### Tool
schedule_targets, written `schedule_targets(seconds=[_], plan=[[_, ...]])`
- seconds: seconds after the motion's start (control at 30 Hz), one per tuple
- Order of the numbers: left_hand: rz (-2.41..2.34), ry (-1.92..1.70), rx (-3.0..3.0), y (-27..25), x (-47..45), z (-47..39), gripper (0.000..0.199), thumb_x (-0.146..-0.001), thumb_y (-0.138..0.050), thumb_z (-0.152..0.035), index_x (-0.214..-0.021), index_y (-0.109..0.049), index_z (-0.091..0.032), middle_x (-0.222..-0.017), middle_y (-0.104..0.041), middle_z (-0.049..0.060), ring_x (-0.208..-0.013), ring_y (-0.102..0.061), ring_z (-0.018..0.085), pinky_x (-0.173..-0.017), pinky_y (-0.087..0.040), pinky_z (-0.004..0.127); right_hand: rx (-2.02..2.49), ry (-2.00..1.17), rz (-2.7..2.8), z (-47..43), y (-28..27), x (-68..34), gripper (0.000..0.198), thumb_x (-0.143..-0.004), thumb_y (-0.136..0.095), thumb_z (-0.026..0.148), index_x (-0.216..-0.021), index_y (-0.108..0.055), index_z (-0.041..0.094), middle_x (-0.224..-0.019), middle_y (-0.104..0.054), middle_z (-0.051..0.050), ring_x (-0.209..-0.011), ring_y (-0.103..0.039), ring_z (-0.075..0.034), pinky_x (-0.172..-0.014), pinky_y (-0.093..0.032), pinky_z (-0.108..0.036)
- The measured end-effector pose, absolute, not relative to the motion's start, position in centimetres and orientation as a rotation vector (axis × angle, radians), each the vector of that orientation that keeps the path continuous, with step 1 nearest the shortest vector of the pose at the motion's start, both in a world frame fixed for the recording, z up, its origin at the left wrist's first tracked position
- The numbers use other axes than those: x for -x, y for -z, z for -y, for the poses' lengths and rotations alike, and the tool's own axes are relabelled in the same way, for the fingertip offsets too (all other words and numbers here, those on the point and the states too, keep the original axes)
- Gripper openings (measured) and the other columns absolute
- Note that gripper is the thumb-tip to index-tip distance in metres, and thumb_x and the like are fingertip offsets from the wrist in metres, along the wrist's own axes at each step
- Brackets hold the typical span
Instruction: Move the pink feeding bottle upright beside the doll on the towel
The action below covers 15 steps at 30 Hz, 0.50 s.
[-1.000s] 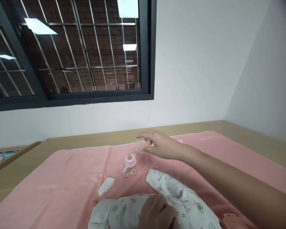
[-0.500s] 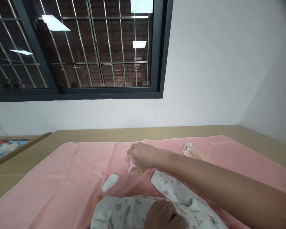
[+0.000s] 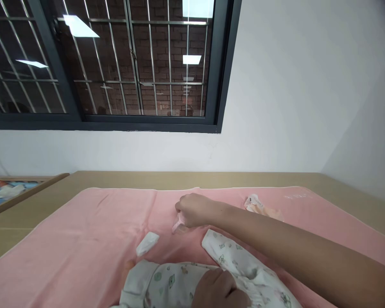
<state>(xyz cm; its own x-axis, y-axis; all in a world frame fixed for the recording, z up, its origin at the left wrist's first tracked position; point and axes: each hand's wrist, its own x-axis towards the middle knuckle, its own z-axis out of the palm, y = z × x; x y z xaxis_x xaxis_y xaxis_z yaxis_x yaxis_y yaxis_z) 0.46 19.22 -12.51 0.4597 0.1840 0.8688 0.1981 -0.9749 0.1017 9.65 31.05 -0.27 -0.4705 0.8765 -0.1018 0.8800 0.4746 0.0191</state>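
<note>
My right hand (image 3: 194,209) reaches forward over a pink towel (image 3: 93,226) and is closed over a small pink baby bottle (image 3: 179,226), of which only the lower part and a handle show beneath the fingers. My left hand (image 3: 216,290) rests near the bottom edge on a doll in white printed baby clothes (image 3: 170,284), fingers curled on the fabric. One sleeve of the clothes (image 3: 226,252) lies just under my right forearm.
A small folded white wipe (image 3: 147,243) lies on the towel left of the bottle. A crumpled wrapper (image 3: 259,206) sits at the far right. The towel covers a tan surface (image 3: 35,205) against a white wall below a barred window (image 3: 115,64).
A second ago my right hand held a clear cap above the upright bottle. It has since come down over the bottle and now covers it. My left hand has stayed on the doll.
</note>
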Motion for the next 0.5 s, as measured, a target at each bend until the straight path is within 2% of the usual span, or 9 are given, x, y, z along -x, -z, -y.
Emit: schedule_targets(seconds=[0.1, 0.17, 0.27, 0.33, 0.4, 0.5], plan=[[0.353, 1.646, 2.67, 12.7, -0.9, -19.2, 0.008, -0.068, -0.048, -0.01, -0.064, -0.046, -0.016, -0.061, -0.04, 0.0, -0.054, -0.031, 0.009, -0.052, -0.02, 0.025, -1.656, -0.049, -2.661, -29.8, -0.1, -12.0, 0.024, -0.08, -0.051, 0.041, -0.082, -0.059, 0.018, -0.085, -0.06, -0.004, -0.074, -0.054, -0.017, -0.057, -0.029, -0.026], [0.345, 1.725, 2.637, 12.9, -1.4, -19.1, 0.007, -0.064, -0.044, -0.011, -0.06, -0.041, -0.016, -0.06, -0.038, 0.001, -0.054, -0.029, 0.01, -0.052, -0.017, 0.027, -1.804, -0.067, -2.61, -28.3, -0.8, -14.5, 0.019, -0.079, -0.048, 0.033, -0.075, -0.058, 0.017, -0.081, -0.059, -0.004, -0.07, -0.052, -0.015, -0.058, -0.03, -0.026], [0.318, 1.875, 2.544, 13.2, -2.2, -19.1, 0.007, -0.061, -0.04, -0.012, -0.056, -0.037, -0.015, -0.057, -0.033, 0.001, -0.053, -0.024, 0.01, -0.052, -0.014, 0.027, -2.157, 0.102, -2.29, -25.9, -1.6, -19.0, 0.021, -0.071, -0.057, 0.039, -0.068, -0.057, 0.018, -0.075, -0.059, -0.004, -0.061, -0.049, -0.014, -0.055, -0.032, -0.027], [0.314, 1.942, 2.505, 13.2, -2.5, -19.1, 0.009, -0.064, -0.039, -0.013, -0.055, -0.035, -0.015, -0.056, -0.031, 0.001, -0.053, -0.023, 0.011, -0.053, -0.014, 0.027, -2.348, 0.19, -2.057, -24.6, -1.4, -21.9, 0.017, -0.063, -0.06, 0.033, -0.072, -0.058, 0.019, -0.078, -0.061, -0.004, -0.063, -0.052, -0.017, -0.052, -0.032, -0.028], [0.316, 1.957, 2.507, 13.1, -2.5, -19.0, 0.012, -0.068, -0.038, -0.014, -0.056, -0.035, -0.015, -0.057, -0.032, 0.002, -0.054, -0.024, 0.011, -0.053, -0.014, 0.028, -2.456, 0.281, -1.898, -23.5, -0.5, -24.3, 0.021, -0.056, -0.061, 0.027, -0.075, -0.059, 0.018, -0.08, -0.063, -0.005, -0.064, -0.056, -0.019, -0.049, -0.034, -0.028], [0.3, 1.934, 2.525, 12.7, -2.3, -19.0, 0.013, -0.07, -0.038, -0.013, -0.058, -0.038, -0.015, -0.058, -0.034, 0.001, -0.054, -0.026, 0.011, -0.053, -0.017, 0.028, -2.535, 0.466, -1.771, -22.5, 1.1, -26.5, 0.022, -0.054, -0.06, 0.023, -0.075, -0.06, 0.016, -0.081, -0.065, -0.005, -0.061, -0.059, -0.018, -0.047, -0.04, -0.026]])
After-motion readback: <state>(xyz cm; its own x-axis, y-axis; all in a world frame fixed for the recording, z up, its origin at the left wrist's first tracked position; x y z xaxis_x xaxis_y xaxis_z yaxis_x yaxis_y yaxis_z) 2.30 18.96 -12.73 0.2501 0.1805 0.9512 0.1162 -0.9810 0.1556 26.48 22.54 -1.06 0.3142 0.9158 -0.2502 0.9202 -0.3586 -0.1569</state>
